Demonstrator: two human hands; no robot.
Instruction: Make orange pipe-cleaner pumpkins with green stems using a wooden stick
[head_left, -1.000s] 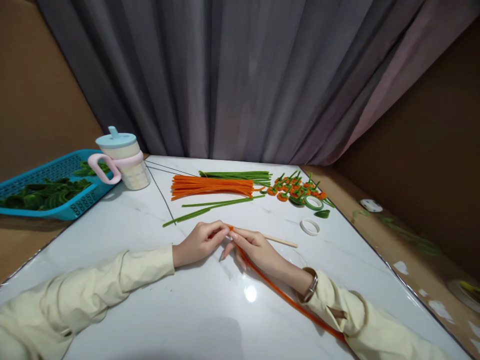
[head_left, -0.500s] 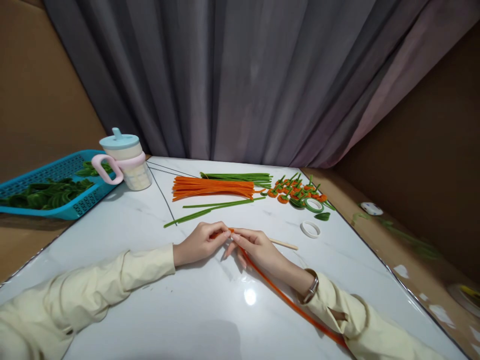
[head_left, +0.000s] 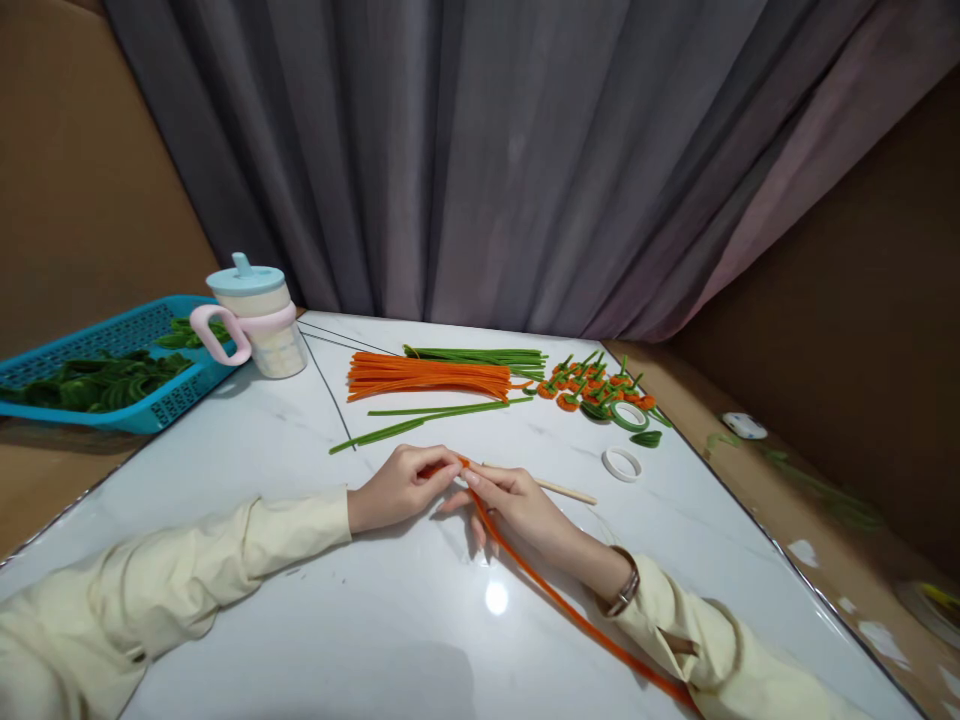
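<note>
An orange pipe cleaner (head_left: 570, 597) runs from between my two hands down to the right, passing under my right forearm's sleeve. My left hand (head_left: 409, 487) pinches its upper end, fingers curled. Close beside it, my right hand (head_left: 525, 507) grips the same strand between thumb and forefinger, its other fingers hanging loose below. The exact shape of the strand at the fingertips is partly hidden. Behind my right hand lies a thin wooden stick (head_left: 568, 491). Beyond the hands lie several loose green pipe cleaners (head_left: 397, 428) and a bundle of orange pipe cleaners (head_left: 427, 378).
Green pipe cleaners (head_left: 487, 355) lie behind the orange bundle. Right of them are small orange flowers with green stems (head_left: 568, 402), a green tape roll (head_left: 616, 418) and a white ring (head_left: 604, 462). At left stand a lidded cup (head_left: 279, 350) and a blue basket (head_left: 154, 412) of green leaf shapes.
My right hand has shifted and turned slightly at the fingertips, its lower fingers moving a little. The left hand keeps its pinch. The view has tilted slightly.
</note>
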